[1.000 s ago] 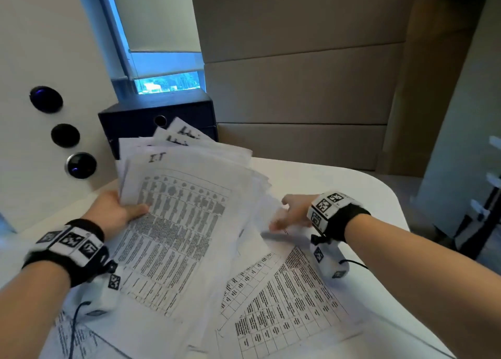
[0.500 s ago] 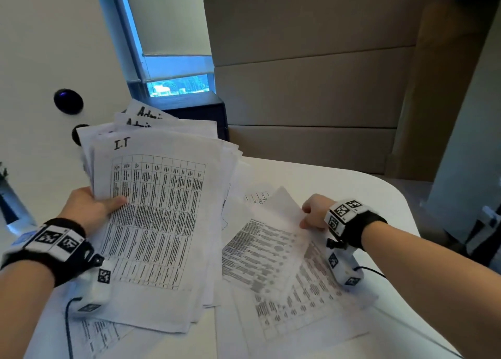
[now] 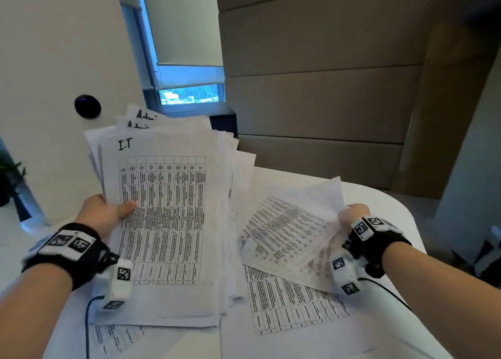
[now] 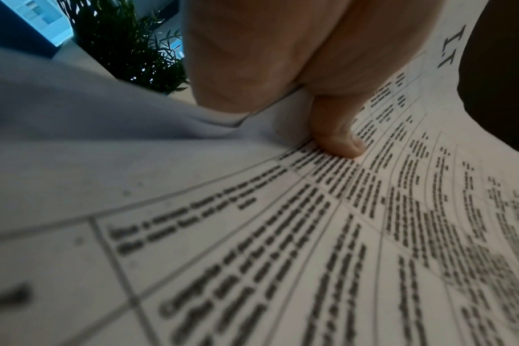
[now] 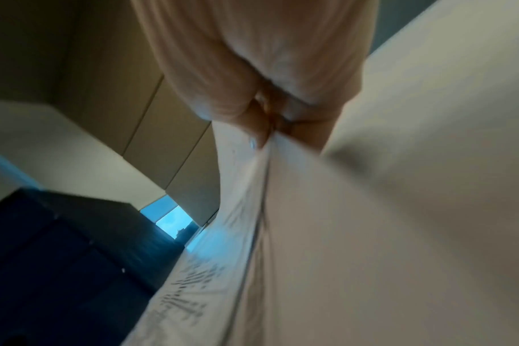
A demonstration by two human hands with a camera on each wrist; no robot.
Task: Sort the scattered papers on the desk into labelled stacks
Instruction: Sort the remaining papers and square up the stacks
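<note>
My left hand (image 3: 108, 212) grips a thick bundle of printed sheets (image 3: 168, 223) by its left edge, thumb pressed on the top page, which carries a table and the handwritten label "I.T". Sheets behind it show "Admin" at their tops. In the left wrist view the thumb (image 4: 335, 131) lies on the top sheet (image 4: 311, 234). My right hand (image 3: 352, 215) pinches the right edge of a single printed sheet (image 3: 290, 228) and holds it lifted and tilted above the desk. The right wrist view shows the fingers (image 5: 261, 131) nipping that sheet (image 5: 371, 210), blurred.
More printed sheets (image 3: 292, 301) lie flat on the white desk (image 3: 379, 199) under and in front of both hands. A dark cabinet (image 3: 222, 117) stands behind the desk below a window. A plant (image 3: 10, 177) sits at far left. The desk's rounded right edge is near my right wrist.
My right hand has picked one sheet off the desk and drawn it up and to the right. The left hand has raised its bundle more upright.
</note>
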